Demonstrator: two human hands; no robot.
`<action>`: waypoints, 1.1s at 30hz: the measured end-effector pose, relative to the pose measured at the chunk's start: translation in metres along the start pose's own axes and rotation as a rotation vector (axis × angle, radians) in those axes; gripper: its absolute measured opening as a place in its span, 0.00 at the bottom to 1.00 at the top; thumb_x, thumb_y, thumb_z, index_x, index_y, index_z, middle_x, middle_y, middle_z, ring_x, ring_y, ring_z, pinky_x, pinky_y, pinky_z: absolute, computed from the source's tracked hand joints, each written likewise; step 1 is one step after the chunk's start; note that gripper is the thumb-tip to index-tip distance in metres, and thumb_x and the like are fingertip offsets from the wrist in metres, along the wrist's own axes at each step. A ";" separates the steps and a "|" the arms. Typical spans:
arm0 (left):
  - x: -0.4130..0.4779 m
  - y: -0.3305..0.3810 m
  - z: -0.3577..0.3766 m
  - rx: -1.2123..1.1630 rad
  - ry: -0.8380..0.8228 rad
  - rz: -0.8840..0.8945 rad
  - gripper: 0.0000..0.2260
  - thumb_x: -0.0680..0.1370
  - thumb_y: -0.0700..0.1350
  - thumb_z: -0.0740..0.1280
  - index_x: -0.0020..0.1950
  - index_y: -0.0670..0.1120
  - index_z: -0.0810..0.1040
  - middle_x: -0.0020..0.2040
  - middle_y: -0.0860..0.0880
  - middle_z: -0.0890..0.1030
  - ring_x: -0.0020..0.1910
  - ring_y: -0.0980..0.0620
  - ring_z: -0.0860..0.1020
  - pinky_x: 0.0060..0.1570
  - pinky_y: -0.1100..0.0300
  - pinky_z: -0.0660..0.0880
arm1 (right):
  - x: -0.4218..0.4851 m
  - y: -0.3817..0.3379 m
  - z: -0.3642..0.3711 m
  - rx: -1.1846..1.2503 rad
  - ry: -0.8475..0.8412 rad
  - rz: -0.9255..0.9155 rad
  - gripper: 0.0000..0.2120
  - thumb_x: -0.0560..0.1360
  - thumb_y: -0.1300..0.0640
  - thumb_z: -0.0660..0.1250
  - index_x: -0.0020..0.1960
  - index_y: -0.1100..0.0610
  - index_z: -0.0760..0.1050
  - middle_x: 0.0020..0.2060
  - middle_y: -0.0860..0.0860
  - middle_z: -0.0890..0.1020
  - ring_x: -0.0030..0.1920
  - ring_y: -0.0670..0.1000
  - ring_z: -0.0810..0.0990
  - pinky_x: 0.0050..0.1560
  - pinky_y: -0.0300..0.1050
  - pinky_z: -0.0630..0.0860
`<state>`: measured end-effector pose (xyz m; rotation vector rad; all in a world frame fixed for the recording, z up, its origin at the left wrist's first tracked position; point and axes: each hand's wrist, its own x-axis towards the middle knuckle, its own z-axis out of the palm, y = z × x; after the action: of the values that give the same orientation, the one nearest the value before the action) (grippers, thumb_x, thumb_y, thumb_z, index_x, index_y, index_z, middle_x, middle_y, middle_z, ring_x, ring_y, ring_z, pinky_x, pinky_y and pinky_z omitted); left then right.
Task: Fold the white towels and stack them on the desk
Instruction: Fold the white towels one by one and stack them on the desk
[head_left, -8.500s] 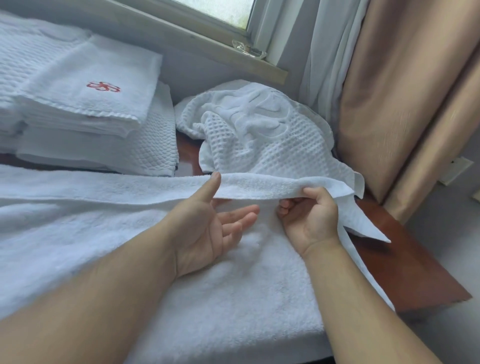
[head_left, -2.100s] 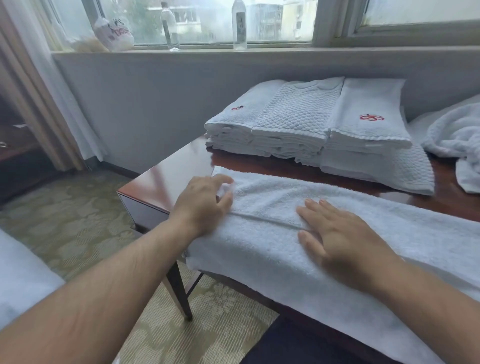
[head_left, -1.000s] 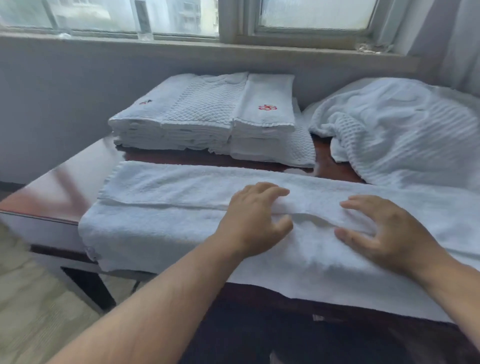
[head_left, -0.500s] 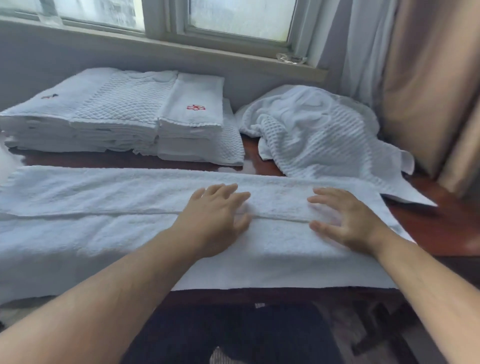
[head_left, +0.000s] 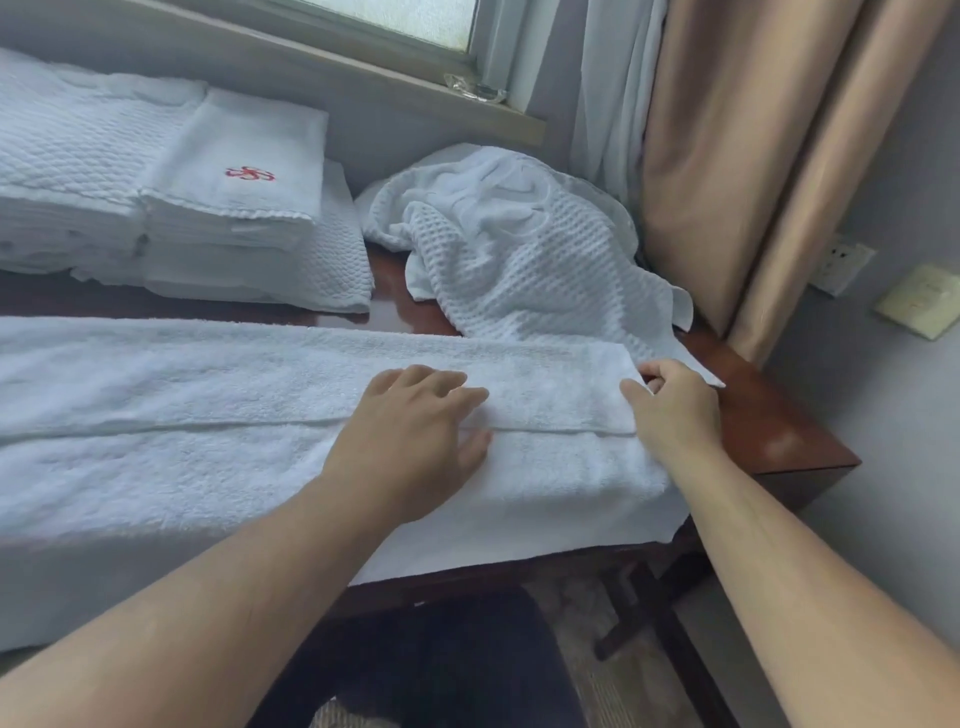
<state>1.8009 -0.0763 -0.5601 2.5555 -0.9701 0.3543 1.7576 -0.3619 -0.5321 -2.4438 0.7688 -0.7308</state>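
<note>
The white terry towel (head_left: 182, 405) is pinned to the red-brown desk (head_left: 769, 431) by the flat left hand (head_left: 415, 441); its end, pinched by the right hand (head_left: 675, 405), should be folded squarely.

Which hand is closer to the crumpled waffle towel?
Right. The right hand grips the flat towel right beside the waffle towel; the left hand rests farther left.

Left hand (head_left: 415, 431) flat, fingers straight, right hand (head_left: 675, 410) curled, pinching towel (head_left: 208, 395)

Soft cool daylight, slight blur.
Light enters at the window (head_left: 395, 15); pale glare on the surface (head_left: 779, 447) below it; edges bend.
</note>
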 end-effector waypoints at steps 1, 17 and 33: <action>0.000 0.000 0.000 0.002 -0.005 0.000 0.24 0.81 0.63 0.53 0.74 0.59 0.69 0.75 0.55 0.70 0.74 0.52 0.64 0.74 0.53 0.56 | 0.003 0.001 0.001 0.018 -0.004 0.013 0.08 0.78 0.53 0.67 0.56 0.51 0.80 0.39 0.42 0.78 0.41 0.45 0.76 0.36 0.37 0.66; 0.001 0.000 -0.004 -0.059 0.007 0.091 0.12 0.81 0.57 0.62 0.62 0.63 0.81 0.63 0.62 0.80 0.56 0.51 0.73 0.54 0.52 0.74 | -0.010 -0.004 0.008 -0.163 -0.197 -0.300 0.18 0.80 0.45 0.64 0.66 0.52 0.78 0.65 0.48 0.78 0.67 0.50 0.74 0.70 0.56 0.69; -0.009 0.006 0.001 0.051 -0.156 0.022 0.26 0.79 0.65 0.47 0.75 0.62 0.64 0.77 0.61 0.64 0.73 0.51 0.62 0.67 0.48 0.63 | -0.104 0.059 -0.008 0.475 0.350 0.275 0.20 0.75 0.52 0.69 0.67 0.49 0.73 0.62 0.46 0.71 0.58 0.40 0.74 0.55 0.37 0.70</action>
<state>1.7899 -0.0760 -0.5631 2.6528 -1.0577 0.1908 1.6574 -0.3421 -0.5953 -1.7691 0.9139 -1.1009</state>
